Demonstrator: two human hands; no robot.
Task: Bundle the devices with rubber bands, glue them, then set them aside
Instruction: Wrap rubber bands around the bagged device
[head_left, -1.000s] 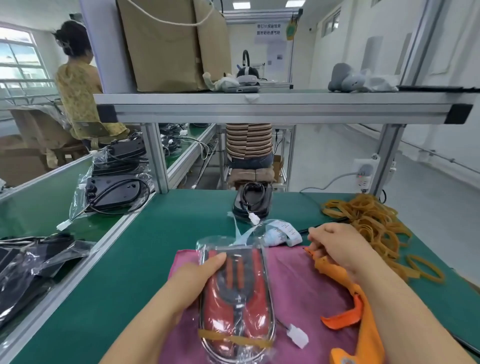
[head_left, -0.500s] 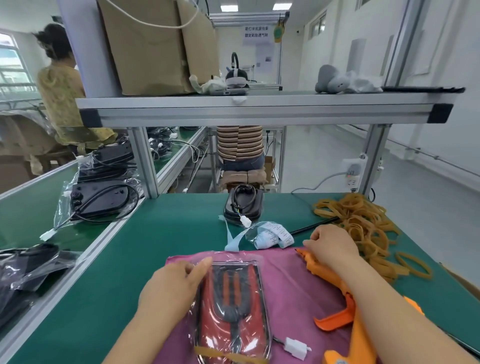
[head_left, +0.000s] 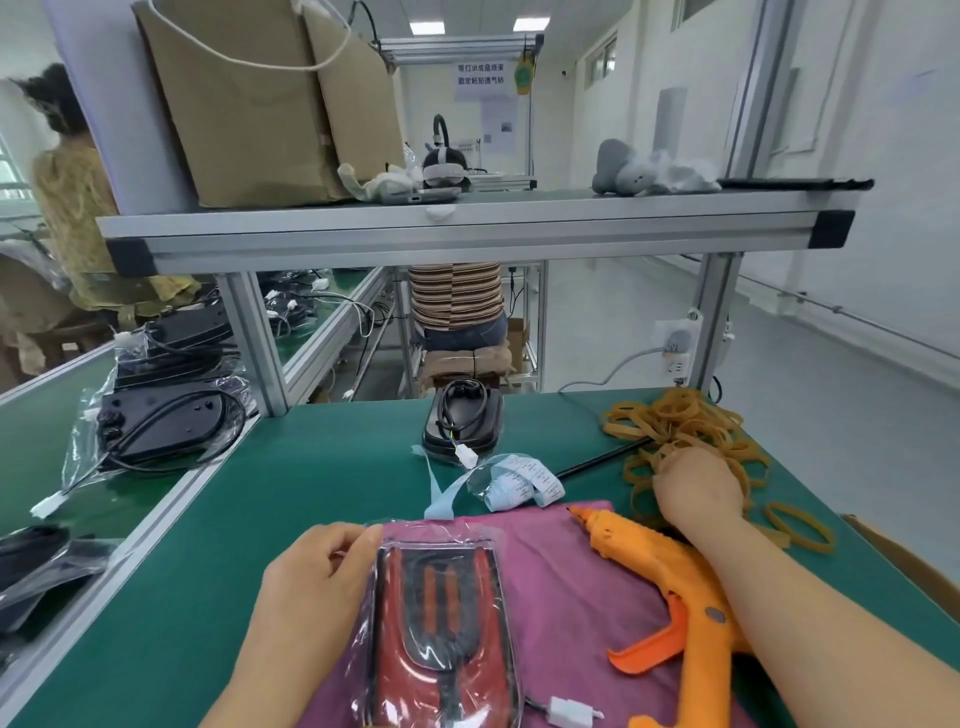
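Left hand (head_left: 317, 577) grips the device (head_left: 441, 623), lower centre. Right hand (head_left: 696, 488) in the bands (head_left: 675, 421), grip unseen; the tangle may drag out extras.

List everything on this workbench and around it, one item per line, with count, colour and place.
bagged device: one, red and black, on the cloth, front centre
cloth: one, pink, near end of the table
glue gun: one, orange, at the cloth's right edge
rubber bands: a pile, tan, far right of the table
bare device: one, black, cable coiled on top, far middle of the table
label roll: one, white, bagged, behind the cloth
table: one, green
black devices: several, bagged, on the left bench
cardboard box: one, brown, upper shelf
left hand: grips the bagged device's left edge
right hand: on the rubber bands, fingers hidden
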